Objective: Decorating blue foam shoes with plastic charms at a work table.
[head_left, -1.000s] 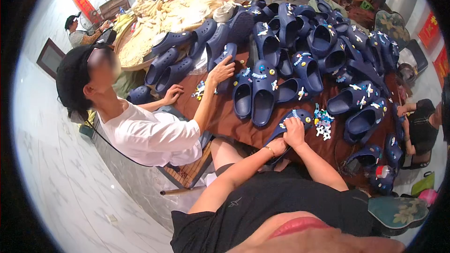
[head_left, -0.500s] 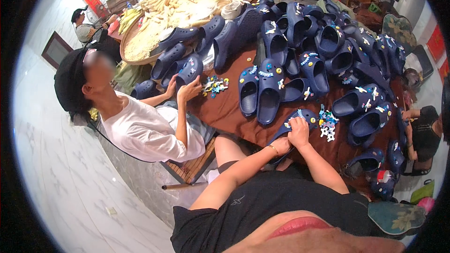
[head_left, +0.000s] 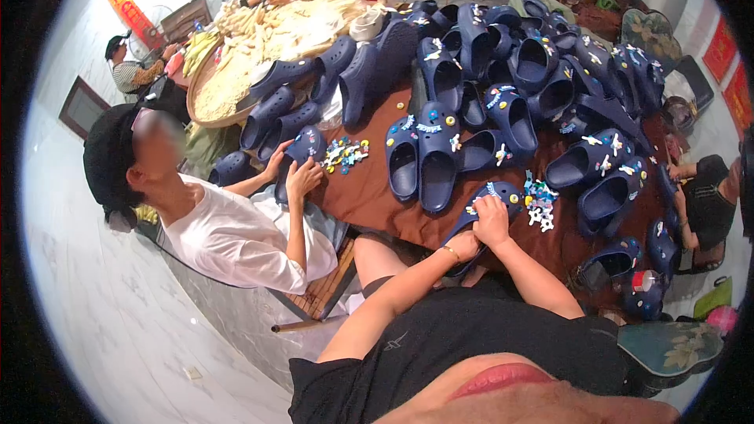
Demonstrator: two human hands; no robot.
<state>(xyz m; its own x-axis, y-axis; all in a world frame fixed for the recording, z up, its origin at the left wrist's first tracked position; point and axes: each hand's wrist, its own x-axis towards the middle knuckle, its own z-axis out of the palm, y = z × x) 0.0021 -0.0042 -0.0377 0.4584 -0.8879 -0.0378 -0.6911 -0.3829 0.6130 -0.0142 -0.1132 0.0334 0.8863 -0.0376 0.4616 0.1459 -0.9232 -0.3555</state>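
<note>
Navy clog point(head_left: 488, 206) at the near edge of the brown surface point(head_left: 369, 196), both my hands on it. To the left, the co-worker in white has drawn both hands back from the far pile, and they now work another clog point(head_left: 302, 153) beside a scatter of small charms point(head_left: 345, 154). My left hand point(head_left: 463, 246) still cups the clog's heel from below, grip closed round it. My right hand point(head_left: 492, 218) presses on the strap, fingers curled, exactly as half a second ago. A second heap of charms point(head_left: 539, 202) lies just right. My clog hasn't shifted, so the fitting looks to be mid-way.
</note>
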